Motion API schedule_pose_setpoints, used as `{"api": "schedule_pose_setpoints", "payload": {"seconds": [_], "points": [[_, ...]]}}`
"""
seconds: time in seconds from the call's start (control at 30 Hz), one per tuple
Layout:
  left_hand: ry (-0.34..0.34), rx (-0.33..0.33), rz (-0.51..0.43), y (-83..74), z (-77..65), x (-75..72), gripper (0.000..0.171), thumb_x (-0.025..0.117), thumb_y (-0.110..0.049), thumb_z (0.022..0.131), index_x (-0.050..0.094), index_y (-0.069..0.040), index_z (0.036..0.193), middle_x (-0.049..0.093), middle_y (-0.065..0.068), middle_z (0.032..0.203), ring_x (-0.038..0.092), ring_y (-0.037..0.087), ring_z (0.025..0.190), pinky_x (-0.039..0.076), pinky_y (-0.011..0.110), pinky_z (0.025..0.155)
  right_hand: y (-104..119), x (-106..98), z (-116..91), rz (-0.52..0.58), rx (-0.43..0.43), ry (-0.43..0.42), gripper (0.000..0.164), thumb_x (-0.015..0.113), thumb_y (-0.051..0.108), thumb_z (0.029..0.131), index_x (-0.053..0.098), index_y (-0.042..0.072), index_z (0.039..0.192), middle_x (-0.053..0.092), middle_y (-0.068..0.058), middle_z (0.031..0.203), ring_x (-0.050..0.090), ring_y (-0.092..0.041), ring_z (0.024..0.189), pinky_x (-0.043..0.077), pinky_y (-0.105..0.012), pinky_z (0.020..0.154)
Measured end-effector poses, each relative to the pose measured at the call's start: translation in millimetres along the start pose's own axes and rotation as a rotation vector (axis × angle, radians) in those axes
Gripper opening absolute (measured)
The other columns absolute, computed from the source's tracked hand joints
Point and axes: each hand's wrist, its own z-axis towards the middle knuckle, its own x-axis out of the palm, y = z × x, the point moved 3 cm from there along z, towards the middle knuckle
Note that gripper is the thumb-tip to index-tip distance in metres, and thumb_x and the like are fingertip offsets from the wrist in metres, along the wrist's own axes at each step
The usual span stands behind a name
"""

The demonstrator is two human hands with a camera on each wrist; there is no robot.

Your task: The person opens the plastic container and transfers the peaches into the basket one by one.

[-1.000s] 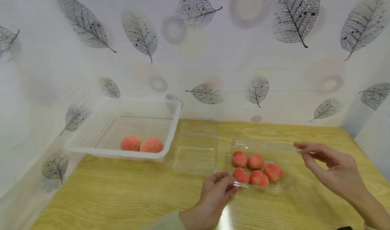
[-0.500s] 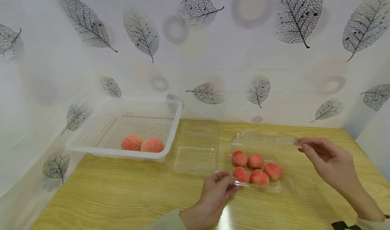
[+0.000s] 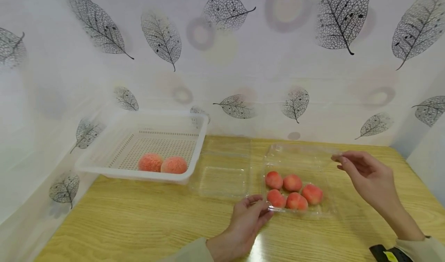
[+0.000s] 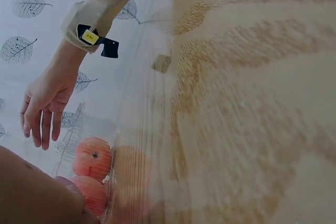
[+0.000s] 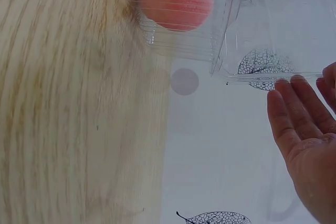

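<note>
Several red-pink peaches (image 3: 292, 183) lie in a clear plastic clamshell box (image 3: 323, 208), right of centre on the table in the head view. My left hand (image 3: 245, 223) pinches the box's near left corner between thumb and fingers. The box's transparent lid (image 3: 295, 154) stands raised and tilted at the far side. My right hand (image 3: 373, 179) pinches the lid's right edge, thumb against fingers; in the right wrist view, fingertips meet the lid's rim (image 5: 252, 79). A peach (image 4: 93, 157) shows through the box wall in the left wrist view.
A white perforated basket (image 3: 139, 174) at the left holds two larger peaches (image 3: 174, 164). Beside it lies another clear clamshell box (image 3: 222, 181), its lid folded back. A leaf-patterned sheet (image 3: 222, 76) hangs behind the wooden table (image 3: 156, 215).
My right thumb and fingers have closed on the lid's edge. The right hand has moved left and up, and the lid has swung up toward the back. My left hand stays at the corner.
</note>
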Motion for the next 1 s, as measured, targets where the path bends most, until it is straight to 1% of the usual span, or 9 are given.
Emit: {"api": "schedule_pose_setpoints", "payload": {"seconds": [0.2, 0.37, 0.6, 0.67, 0.83, 1.0], "points": [[0.0, 0.01, -0.004, -0.5, -0.4, 1.6, 0.036, 0.065, -0.001, 0.089, 0.049, 0.002, 0.121, 0.057, 0.005, 0.102, 0.061, 0.013, 0.091, 0.058, 0.025, 0.089, -8.7, 4.6, 1.7, 0.007, 0.053, 0.027, 0.023, 0.062, 0.0, 0.1, 0.064, -0.005, 0.121, 0.073, 0.02, 0.108, 0.071, 0.008, 0.095, 0.058, -0.013, 0.078], [-0.002, 0.008, -0.004, -0.9, -0.6, 2.8, 0.034, 0.066, -0.001, 0.089, 0.051, 0.002, 0.12, 0.058, 0.004, 0.101, 0.061, 0.013, 0.09, 0.057, 0.024, 0.088, -17.0, 8.4, 1.6, 0.0, 0.085, 0.067, 0.019, 0.061, 0.003, 0.101, 0.066, -0.003, 0.118, 0.073, 0.018, 0.106, 0.071, 0.009, 0.094, 0.057, -0.013, 0.077], [-0.006, 0.006, -0.001, -2.9, -0.7, 3.7, 0.034, 0.066, -0.002, 0.09, 0.051, 0.002, 0.12, 0.058, 0.005, 0.101, 0.061, 0.013, 0.089, 0.057, 0.024, 0.087, -28.8, 12.8, 0.9, -0.007, 0.118, 0.123, 0.021, 0.062, 0.005, 0.101, 0.066, -0.004, 0.119, 0.073, 0.022, 0.104, 0.071, 0.008, 0.091, 0.058, -0.013, 0.075], [-0.008, 0.006, -0.002, -2.9, -0.5, 3.7, 0.033, 0.066, -0.001, 0.09, 0.051, 0.002, 0.119, 0.058, 0.005, 0.101, 0.061, 0.013, 0.089, 0.058, 0.024, 0.087, -32.2, 14.0, 1.0, -0.019, 0.134, 0.133, 0.021, 0.062, 0.006, 0.101, 0.065, -0.003, 0.12, 0.073, 0.024, 0.103, 0.071, 0.009, 0.09, 0.058, -0.014, 0.074], [-0.007, 0.009, -0.001, -2.1, 0.2, 3.3, 0.034, 0.065, 0.0, 0.089, 0.051, 0.002, 0.12, 0.058, 0.006, 0.102, 0.061, 0.013, 0.089, 0.058, 0.024, 0.087, -36.9, 16.3, 2.6, -0.021, 0.165, 0.135, 0.024, 0.062, 0.008, 0.102, 0.063, -0.002, 0.123, 0.071, 0.027, 0.101, 0.071, 0.009, 0.089, 0.059, -0.016, 0.073], [-0.007, 0.013, -0.002, -2.3, -0.5, 3.3, 0.034, 0.065, 0.0, 0.089, 0.05, 0.003, 0.12, 0.058, 0.006, 0.101, 0.061, 0.013, 0.089, 0.058, 0.024, 0.086, -38.7, 19.6, 6.0, 0.011, 0.191, 0.126, 0.023, 0.067, 0.008, 0.099, 0.064, 0.005, 0.121, 0.071, 0.027, 0.101, 0.071, 0.009, 0.09, 0.059, -0.015, 0.075]]}}
